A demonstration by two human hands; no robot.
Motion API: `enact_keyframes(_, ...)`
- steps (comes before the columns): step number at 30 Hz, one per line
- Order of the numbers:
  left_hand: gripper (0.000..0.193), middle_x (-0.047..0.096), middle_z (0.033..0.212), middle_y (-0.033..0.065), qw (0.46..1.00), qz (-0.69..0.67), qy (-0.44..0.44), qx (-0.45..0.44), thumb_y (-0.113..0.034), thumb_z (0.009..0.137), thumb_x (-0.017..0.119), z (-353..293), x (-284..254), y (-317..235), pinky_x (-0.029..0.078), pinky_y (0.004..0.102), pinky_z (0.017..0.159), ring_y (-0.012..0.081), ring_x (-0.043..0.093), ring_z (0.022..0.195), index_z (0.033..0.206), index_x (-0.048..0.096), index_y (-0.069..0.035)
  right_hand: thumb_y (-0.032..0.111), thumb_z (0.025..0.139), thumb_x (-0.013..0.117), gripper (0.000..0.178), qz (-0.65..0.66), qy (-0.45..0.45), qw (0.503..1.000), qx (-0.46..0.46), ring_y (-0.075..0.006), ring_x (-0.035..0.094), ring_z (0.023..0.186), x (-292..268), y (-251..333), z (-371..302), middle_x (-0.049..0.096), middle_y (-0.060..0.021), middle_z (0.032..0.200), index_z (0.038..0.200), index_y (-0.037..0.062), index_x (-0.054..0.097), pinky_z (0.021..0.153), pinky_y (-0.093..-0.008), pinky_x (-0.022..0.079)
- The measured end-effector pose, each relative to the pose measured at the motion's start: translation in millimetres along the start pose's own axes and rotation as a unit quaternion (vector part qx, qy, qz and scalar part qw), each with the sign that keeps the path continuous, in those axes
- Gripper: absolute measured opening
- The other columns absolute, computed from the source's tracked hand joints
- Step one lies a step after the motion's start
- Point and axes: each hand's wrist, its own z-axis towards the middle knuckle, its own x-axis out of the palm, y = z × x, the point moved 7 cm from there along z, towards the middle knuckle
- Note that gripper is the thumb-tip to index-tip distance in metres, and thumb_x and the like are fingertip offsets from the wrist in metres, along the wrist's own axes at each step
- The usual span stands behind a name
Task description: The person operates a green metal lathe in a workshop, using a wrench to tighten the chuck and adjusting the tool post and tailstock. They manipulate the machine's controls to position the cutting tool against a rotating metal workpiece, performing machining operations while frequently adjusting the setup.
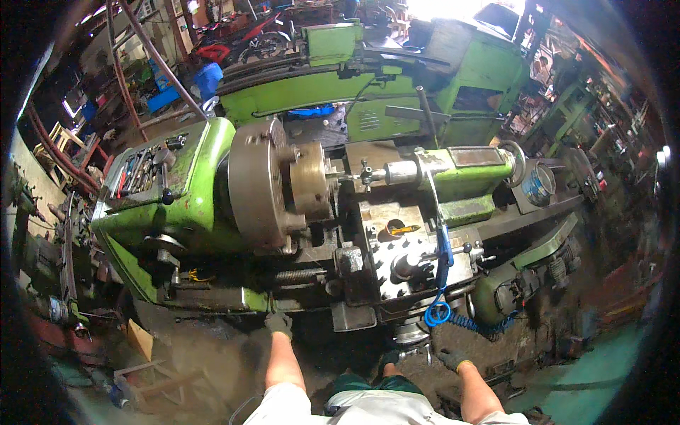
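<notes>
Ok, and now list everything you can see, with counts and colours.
Headstock: one, green, left
Hand tools: several, mixed, on the headstock
Chuck: one, grey-brown, left of centre
Workpiece: one, brassy, at the chuck
Tailstock: one, green, right of centre
Tool post: one, metallic, centre
Brush: one, yellow, behind the tool post
Coiled hose: one, blue, front right
Bucket: one, blue and white, right
Second machine: one, green, behind
Handwheel: one, metallic, below the tool post
Background clutter: uncountable, mixed, around the edges
Shirt: one, white, bottom
Left grip: one, grey-gloved, below the chuck
Right grip: one, dark-gloved, right of the handwheel
</notes>
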Motion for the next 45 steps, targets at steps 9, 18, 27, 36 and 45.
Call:
enact_keyframes(9,0.051,0.050,0.151,0.0201,0.592,0.758,-0.194,0.191,-0.024,0.103,0.050,-135,92,-32,0.033,0.0443,0.118,0.0389,0.045,0.140,0.148,0.049,-0.001,0.028,0.099,0.062,0.048,0.237,-0.561,0.785,-0.118,-0.0325,0.058,0.123,-180,114,-95,0.061,-0.0217,0.135,0.135,-0.0028,0.058,0.109,-0.0420,0.043)
enact_keyframes(18,0.071,0.044,0.156,0.0218,0.583,0.809,0.026,-0.063,-0.047,0.092,0.057,-112,55,23,0.041,0.0477,0.114,0.0408,0.046,0.141,0.144,0.053,0.002,0.040,0.071,0.084,0.081,-0.198,-0.537,0.774,-0.272,-0.0427,0.050,0.131,-256,395,-182,0.055,-0.0224,0.140,0.137,0.0016,0.058,0.115,-0.0522,0.034)
enact_keyframes(27,0.039,0.074,0.093,0.0144,0.880,0.363,0.158,0.263,-0.038,0.097,0.057,-179,220,-88,0.053,0.0405,0.085,0.0266,0.071,0.092,0.105,0.073,-0.003,0.014,0.086,0.079,0.070,0.338,-0.143,0.805,-0.466,-0.0159,0.064,0.097,-268,375,-191,0.068,-0.0088,0.114,0.147,0.0034,0.047,0.086,-0.0358,0.057)
enact_keyframes(36,0.021,0.063,0.077,0.0038,0.882,0.062,0.371,0.286,-0.013,0.102,0.051,-342,418,-196,0.055,0.0277,0.068,0.0141,0.065,0.074,0.089,0.065,-0.003,0.041,0.099,0.066,0.060,0.043,0.142,0.950,-0.274,-0.0127,0.064,0.077,-253,344,-207,0.071,-0.0051,0.102,0.151,0.0155,0.050,0.070,-0.0324,0.057)
enact_keyframes(45,0.035,0.069,0.113,0.0148,0.727,0.473,0.263,0.423,-0.037,0.090,0.071,-367,506,-243,0.051,0.0412,0.095,0.0303,0.065,0.110,0.107,0.071,-0.006,0.055,0.097,0.059,0.056,-0.243,-0.108,0.856,-0.445,-0.0391,0.067,0.111,-419,460,-135,0.071,-0.0190,0.118,0.135,0.0141,0.059,0.094,-0.0477,0.052)
